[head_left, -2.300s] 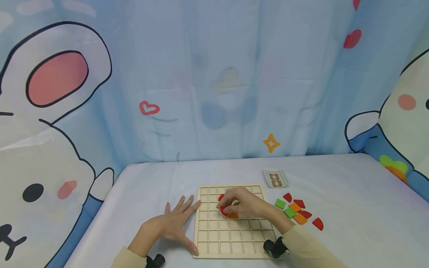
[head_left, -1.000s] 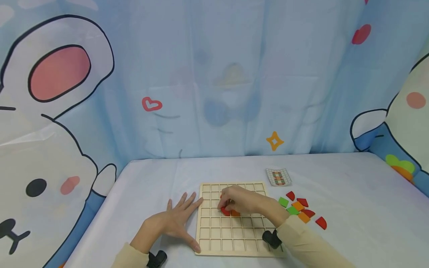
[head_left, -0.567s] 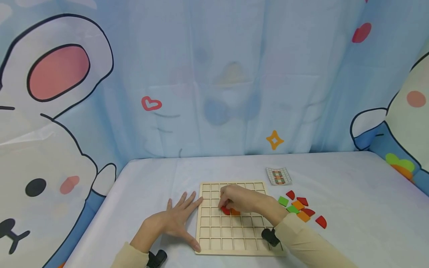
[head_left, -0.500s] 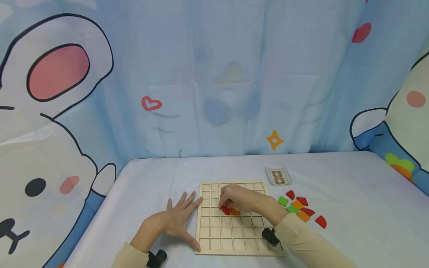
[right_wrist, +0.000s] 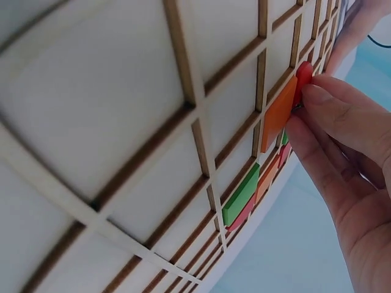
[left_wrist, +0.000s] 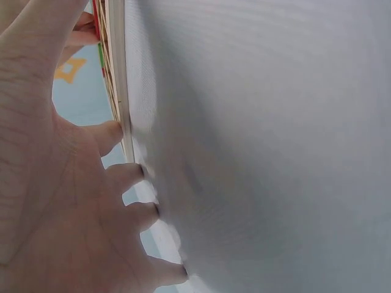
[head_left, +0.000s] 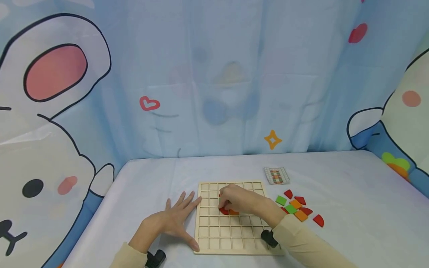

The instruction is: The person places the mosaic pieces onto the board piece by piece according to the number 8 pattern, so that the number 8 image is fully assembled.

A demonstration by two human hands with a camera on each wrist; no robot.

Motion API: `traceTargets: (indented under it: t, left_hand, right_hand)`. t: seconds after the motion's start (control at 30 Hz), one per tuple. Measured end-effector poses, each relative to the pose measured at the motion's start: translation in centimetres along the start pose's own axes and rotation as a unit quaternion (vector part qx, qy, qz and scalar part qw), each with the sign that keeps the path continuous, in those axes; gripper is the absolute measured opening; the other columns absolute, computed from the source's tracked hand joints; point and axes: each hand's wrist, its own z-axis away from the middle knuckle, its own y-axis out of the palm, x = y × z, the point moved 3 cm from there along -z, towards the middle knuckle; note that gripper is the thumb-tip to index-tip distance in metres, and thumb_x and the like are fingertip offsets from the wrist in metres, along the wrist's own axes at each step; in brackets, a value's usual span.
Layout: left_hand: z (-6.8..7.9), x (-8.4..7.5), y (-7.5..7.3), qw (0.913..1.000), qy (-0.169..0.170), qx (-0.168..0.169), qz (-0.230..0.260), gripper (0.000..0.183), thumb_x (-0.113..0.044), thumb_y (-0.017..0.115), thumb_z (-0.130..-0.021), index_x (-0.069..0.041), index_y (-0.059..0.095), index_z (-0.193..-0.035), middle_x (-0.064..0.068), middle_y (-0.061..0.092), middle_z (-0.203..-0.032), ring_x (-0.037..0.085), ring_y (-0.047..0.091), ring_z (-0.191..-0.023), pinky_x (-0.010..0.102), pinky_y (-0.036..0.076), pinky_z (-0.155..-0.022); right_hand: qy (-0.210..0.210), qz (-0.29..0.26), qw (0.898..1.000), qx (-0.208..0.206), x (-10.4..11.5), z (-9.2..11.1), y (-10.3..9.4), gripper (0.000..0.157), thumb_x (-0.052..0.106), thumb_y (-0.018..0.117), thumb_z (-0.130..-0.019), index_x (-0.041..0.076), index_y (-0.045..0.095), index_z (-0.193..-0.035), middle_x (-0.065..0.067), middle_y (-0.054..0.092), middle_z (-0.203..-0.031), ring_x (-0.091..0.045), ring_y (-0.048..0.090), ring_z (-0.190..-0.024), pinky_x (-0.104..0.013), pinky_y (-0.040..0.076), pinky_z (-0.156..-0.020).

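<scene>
A pale wooden grid board (head_left: 231, 243) lies on the white-covered table. My left hand (head_left: 174, 221) is spread beside it, its thumb at the near left corner and its index fingertip at the left edge. Over the upper part of the board, my right hand (head_left: 239, 200) has curled fingers. In the right wrist view its thumb and fingertips pinch at a small red piece (right_wrist: 302, 78) in a cell. An orange square (right_wrist: 279, 116) adjoins that piece. A green square (right_wrist: 241, 194) and other coloured pieces sit farther along. The right hand partly hides these pieces in the head view.
Loose pieces lie right of the board: red wedges (head_left: 318, 220), green squares (head_left: 280, 200) and orange squares (head_left: 301, 216). Behind them is a small pattern card (head_left: 276, 175). A blue cartoon curtain (head_left: 231, 111) hangs beyond the table.
My right hand stays over the same cells, its fingers now drawn lower and closer together. A loose red piece beside its wrist has come into sight. The left hand keeps its place.
</scene>
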Motion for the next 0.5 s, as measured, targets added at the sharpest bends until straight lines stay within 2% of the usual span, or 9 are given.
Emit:
traceTargets:
  t: [0.17, 0.27, 0.5]
  left_hand:
    - [0.2, 0.0, 0.0, 1.0, -0.001, 0.002, 0.003, 0.13, -0.058, 0.093, -0.071, -0.022, 0.016, -0.17, 0.013, 0.003, -0.176, 0.039, -0.003, -0.161, 0.079, 0.0, -0.118]
    - [0.2, -0.1, 0.1, 1.0, 0.0, 0.002, 0.003, 0.13, -0.057, 0.093, -0.071, -0.022, 0.016, -0.17, 0.014, 0.003, -0.176, 0.04, -0.002, -0.161, 0.079, 0.0, -0.117]
    - [0.3, -0.2, 0.0, 1.0, 0.004, -0.005, 0.004, 0.131, -0.057, 0.094, -0.07, -0.022, 0.017, -0.17, 0.014, 0.005, -0.176, 0.04, -0.001, -0.161, 0.079, 0.0, -0.118]
  right_hand:
    - [0.003, 0.01, 1.0, -0.006, 0.5, -0.1, 0.3, 0.018, -0.01, 0.08, -0.085, 0.004, 0.085, -0.096, -0.002, 0.073, -0.09, -0.009, 0.066, -0.084, -0.02, 0.056, -0.079]
    - [0.002, 0.004, 1.0, -0.005, 0.9, 0.1, 0.3, 0.017, -0.01, 0.078, -0.088, 0.003, 0.084, -0.095, -0.001, 0.07, -0.088, -0.007, 0.06, -0.08, -0.017, 0.054, -0.072]
    - [0.024, -0.016, 0.999, -0.043, 1.4, 2.2, -0.3, 0.01, -0.003, 0.076, -0.093, 0.004, 0.082, -0.097, 0.001, 0.064, -0.091, -0.004, 0.054, -0.078, -0.019, 0.053, -0.069]
